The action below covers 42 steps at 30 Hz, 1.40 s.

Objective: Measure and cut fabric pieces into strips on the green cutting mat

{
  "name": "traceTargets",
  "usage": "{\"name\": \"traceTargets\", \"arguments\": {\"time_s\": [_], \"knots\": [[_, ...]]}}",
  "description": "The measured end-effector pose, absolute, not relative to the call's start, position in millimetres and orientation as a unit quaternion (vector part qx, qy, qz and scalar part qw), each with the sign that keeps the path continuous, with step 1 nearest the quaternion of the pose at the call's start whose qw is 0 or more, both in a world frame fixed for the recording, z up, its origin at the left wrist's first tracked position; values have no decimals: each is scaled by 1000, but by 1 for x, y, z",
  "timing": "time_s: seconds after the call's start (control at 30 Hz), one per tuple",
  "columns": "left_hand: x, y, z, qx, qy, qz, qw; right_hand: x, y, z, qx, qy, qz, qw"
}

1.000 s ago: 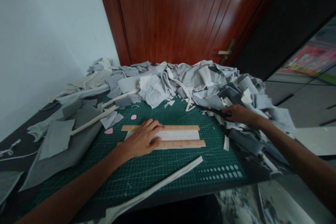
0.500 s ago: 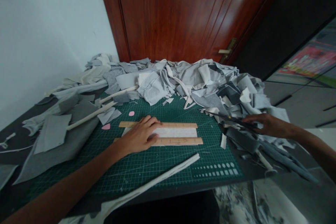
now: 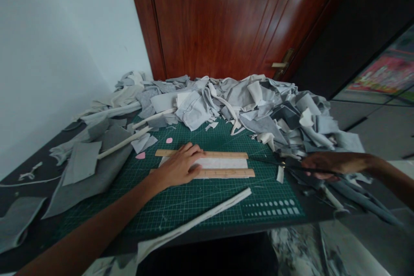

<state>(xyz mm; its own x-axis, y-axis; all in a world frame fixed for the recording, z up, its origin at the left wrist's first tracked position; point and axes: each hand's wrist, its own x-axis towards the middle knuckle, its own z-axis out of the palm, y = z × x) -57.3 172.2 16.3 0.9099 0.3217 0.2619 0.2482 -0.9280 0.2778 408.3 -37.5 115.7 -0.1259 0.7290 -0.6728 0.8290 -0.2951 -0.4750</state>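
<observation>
My left hand (image 3: 181,166) lies flat with its fingers stretched over two wooden rulers. The far ruler (image 3: 223,155) and the near ruler (image 3: 226,173) run side by side across a pale fabric piece (image 3: 223,163), part of which shows between them. My right hand (image 3: 326,166) is closed around black scissors (image 3: 282,164). Their blades point left, with the tips close to the right end of the far ruler. A green cutting mat (image 3: 213,200) lies beneath the rulers. In front of them rests a long, narrow pale fabric strip (image 3: 197,222).
A heap of grey and white fabric scraps (image 3: 226,95) lines the back and right of the table. Grey fabric pieces (image 3: 106,172) lie on the left. Two small pink pieces (image 3: 140,155) sit left of the rulers. A wooden door (image 3: 213,21) stands behind.
My right hand has brought the scissors from over the scraps down onto the mat's right side, beside the rulers. My left hand stays on the rulers. The view has shifted slightly.
</observation>
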Motion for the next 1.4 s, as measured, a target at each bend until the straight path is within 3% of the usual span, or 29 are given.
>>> {"name": "traceTargets", "arguments": {"time_s": [0.1, 0.53, 0.73, 0.9, 1.2, 1.4], "knots": [[-57, 172, 16, 969, 148, 155, 122, 410, -40, 124, 652, 491, -577, 38], [-56, 172, 17, 967, 151, 159, 133, 402, 2, 116, 644, 408, -642, 84], [-56, 173, 17, 967, 151, 156, 136, 404, 8, 101, 589, 420, -689, 48], [-55, 171, 19, 967, 153, 152, 134, 402, 13, 92, 590, 439, -677, 27], [-55, 172, 18, 967, 154, 154, 133, 401, 21, 98, 613, 480, -622, 85], [-55, 171, 20, 968, 153, 148, 134, 401, 24, 102, 615, 496, -610, 70]]}}
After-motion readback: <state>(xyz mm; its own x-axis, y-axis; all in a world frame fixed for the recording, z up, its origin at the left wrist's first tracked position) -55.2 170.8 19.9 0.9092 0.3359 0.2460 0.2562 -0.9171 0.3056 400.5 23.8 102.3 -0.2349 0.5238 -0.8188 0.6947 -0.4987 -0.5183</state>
